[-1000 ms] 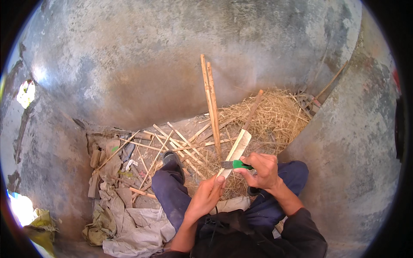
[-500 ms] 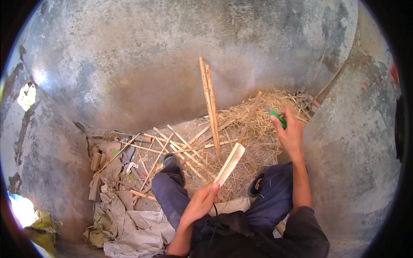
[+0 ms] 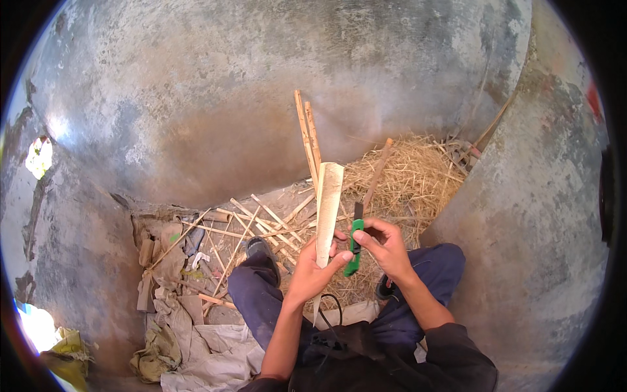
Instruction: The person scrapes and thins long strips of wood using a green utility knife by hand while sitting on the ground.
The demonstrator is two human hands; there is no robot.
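A pale, flat strip of split wood or bamboo (image 3: 330, 202), wide at its top and tapering to a point below, stands nearly upright in my left hand (image 3: 312, 273). The fingers of that hand are wrapped round its lower part. In my right hand (image 3: 386, 248) is a green utility knife (image 3: 354, 248), pinched between thumb and fingers. Its dark blade (image 3: 358, 210) sticks out and points up and away from me. The knife lies just right of the strip, apart from it, close to my left fingertips.
Two long wooden sticks (image 3: 304, 130) lean on the grey wall (image 3: 215, 85) ahead. Straw and shavings (image 3: 411, 173) are heaped to the right of them. Several thin sticks (image 3: 261, 219) lie crossed on the floor at left, near crumpled sacking (image 3: 212, 346).
My right hand has come down and left with the knife, beside my left hand. The strip has risen and turned more upright, and my left thumb has moved toward the knife.
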